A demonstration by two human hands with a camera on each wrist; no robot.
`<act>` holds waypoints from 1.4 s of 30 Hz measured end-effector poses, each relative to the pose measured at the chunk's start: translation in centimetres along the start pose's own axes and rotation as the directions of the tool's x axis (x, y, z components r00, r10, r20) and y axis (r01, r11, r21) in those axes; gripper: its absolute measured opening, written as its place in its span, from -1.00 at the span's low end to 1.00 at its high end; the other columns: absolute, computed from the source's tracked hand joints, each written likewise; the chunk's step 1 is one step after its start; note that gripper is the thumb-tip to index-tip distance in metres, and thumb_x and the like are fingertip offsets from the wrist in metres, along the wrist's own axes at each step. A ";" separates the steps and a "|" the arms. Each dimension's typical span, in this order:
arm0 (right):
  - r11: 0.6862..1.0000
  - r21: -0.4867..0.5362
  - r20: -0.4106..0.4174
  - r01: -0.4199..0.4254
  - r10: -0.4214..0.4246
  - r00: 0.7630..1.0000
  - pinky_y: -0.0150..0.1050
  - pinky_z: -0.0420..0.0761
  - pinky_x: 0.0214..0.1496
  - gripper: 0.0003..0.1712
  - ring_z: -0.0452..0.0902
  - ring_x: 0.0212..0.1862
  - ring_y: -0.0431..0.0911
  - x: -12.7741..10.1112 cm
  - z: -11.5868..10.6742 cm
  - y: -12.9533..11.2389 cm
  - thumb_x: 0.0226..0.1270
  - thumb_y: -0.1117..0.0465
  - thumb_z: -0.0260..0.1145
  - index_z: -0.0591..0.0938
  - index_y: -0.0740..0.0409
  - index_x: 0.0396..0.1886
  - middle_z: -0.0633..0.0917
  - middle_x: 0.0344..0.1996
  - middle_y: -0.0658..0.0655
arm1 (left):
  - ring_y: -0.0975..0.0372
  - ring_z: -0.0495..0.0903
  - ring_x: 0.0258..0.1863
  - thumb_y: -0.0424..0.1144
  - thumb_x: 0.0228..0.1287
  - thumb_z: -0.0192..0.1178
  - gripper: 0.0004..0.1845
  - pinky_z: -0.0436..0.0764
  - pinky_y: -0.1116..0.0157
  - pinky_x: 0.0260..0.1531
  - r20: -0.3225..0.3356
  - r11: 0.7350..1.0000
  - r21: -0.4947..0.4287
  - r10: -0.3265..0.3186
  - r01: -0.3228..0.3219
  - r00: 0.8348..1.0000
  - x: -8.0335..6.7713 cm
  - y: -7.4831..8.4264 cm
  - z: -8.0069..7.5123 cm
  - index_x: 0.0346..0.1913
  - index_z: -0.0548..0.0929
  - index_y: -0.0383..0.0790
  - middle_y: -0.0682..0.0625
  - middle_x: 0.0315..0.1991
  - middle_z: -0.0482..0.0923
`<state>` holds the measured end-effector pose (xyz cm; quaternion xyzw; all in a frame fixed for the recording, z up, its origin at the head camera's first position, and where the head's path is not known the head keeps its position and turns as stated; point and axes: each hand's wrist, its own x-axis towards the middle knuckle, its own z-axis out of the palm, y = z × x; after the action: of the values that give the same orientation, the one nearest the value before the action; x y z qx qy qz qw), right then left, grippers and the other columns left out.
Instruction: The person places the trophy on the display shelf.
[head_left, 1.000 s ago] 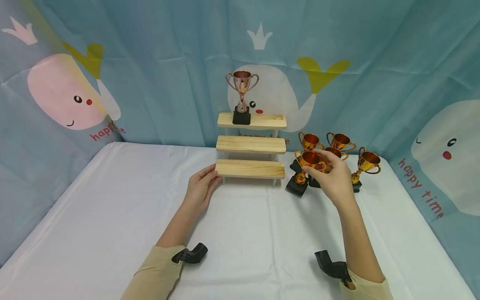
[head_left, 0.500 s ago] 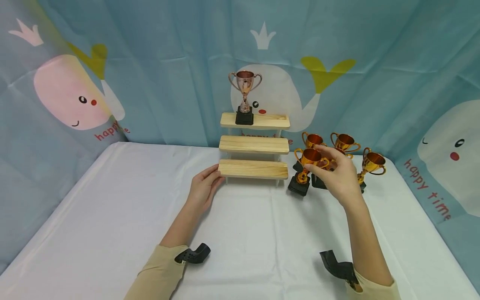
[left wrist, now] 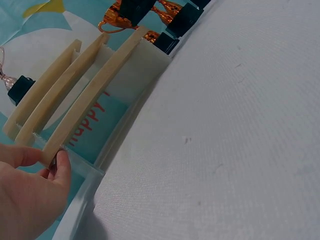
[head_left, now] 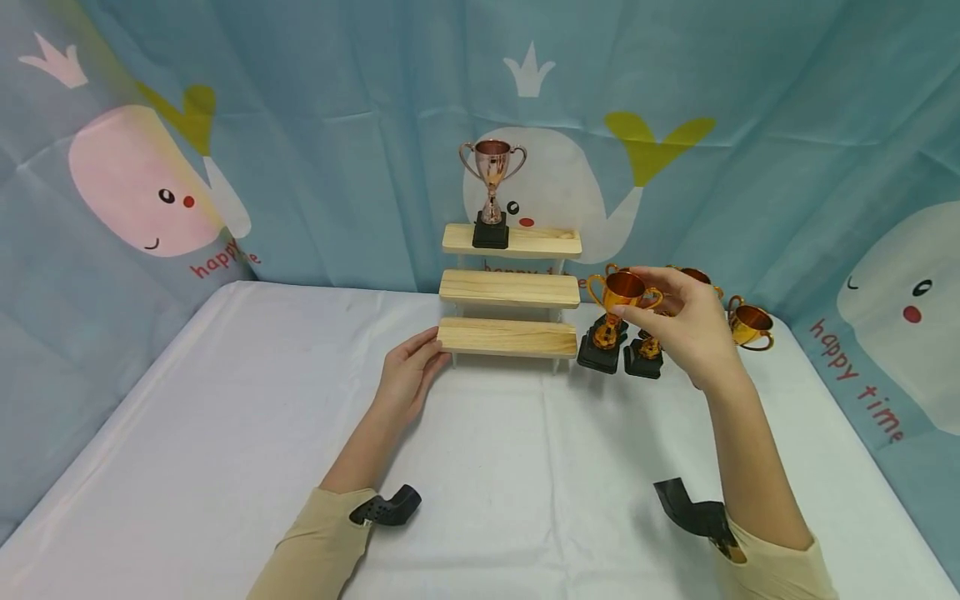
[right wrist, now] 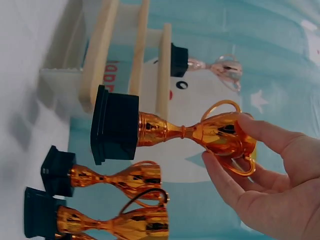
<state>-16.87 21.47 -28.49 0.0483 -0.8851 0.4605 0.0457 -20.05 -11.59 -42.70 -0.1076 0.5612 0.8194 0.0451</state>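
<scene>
White-covered table (head_left: 225, 433) fills the lower field of the head view; a blue whale-print backdrop (head_left: 300, 125) hangs behind it.

Three-tier wooden stand (head_left: 510, 288) sits at the back centre of the table, steps rising toward the backdrop. A copper-pink trophy (head_left: 492, 193) stands upright on the left part of the top step, black base down.

Left hand (head_left: 408, 375) rests at the left end of the lowest step (head_left: 506, 337). In the left wrist view, thumb and fingertips (left wrist: 61, 159) pinch that board's end, fingers lightly curled round it.

Right hand (head_left: 686, 325) holds a gold trophy (head_left: 621, 293) by the cup, just right of the stand, about level with the middle step. Thumb and fingers are closed on the cup rim and handle; the right wrist view shows fingertips (right wrist: 220, 175) under the bowl and a finger over the top. Its black base (right wrist: 114, 131) hangs clear of the table, trophy roughly upright in the head view.

Remaining gold trophies (head_left: 648, 350) are grouped on the table at right, behind and beside the right hand, partly hidden by it; one (head_left: 750, 323) stands farthest right.
</scene>
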 end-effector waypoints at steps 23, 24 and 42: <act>1.000 0.010 0.065 0.010 -0.010 0.998 -0.51 0.61 -0.26 -0.29 0.61 -0.17 -0.42 4.3 -2.0 -4.6 0.48 0.09 0.47 0.47 0.08 0.54 0.54 0.42 0.17 | 0.15 0.55 0.27 -0.46 0.65 0.00 -0.48 0.64 0.46 0.27 0.018 1.000 -0.001 0.001 -0.001 1.000 0.0 0.1 -0.2 0.56 0.30 -0.46 -0.30 0.49 0.34; 1.000 0.010 0.065 0.016 -0.017 0.998 -0.50 0.59 -0.28 -0.30 0.61 -0.18 -0.42 4.5 -2.0 -4.8 0.48 0.09 0.47 0.48 0.08 0.53 0.54 0.43 0.15 | 0.15 0.55 0.27 -0.46 0.65 0.00 -0.48 0.64 0.46 0.27 0.018 1.000 -0.004 0.001 -0.001 1.000 0.0 0.1 -0.1 0.56 0.30 -0.46 -0.30 0.49 0.34; 0.999 0.028 0.104 0.044 -0.047 0.993 0.17 0.43 0.53 -0.26 0.47 0.41 0.08 8.6 -2.5 -7.4 0.47 0.05 0.46 0.45 -0.04 0.58 0.44 0.55 0.06 | 0.04 0.46 0.40 -0.46 0.64 0.01 -0.48 0.64 0.43 0.28 0.016 1.000 -0.014 0.003 -0.003 1.000 -0.1 0.1 -0.2 0.56 0.30 -0.47 -0.31 0.49 0.33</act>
<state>-24.31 18.88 -20.02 0.0932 -0.8789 0.4677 0.0092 -20.00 -11.78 -42.64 -0.1007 0.5554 0.8241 0.0476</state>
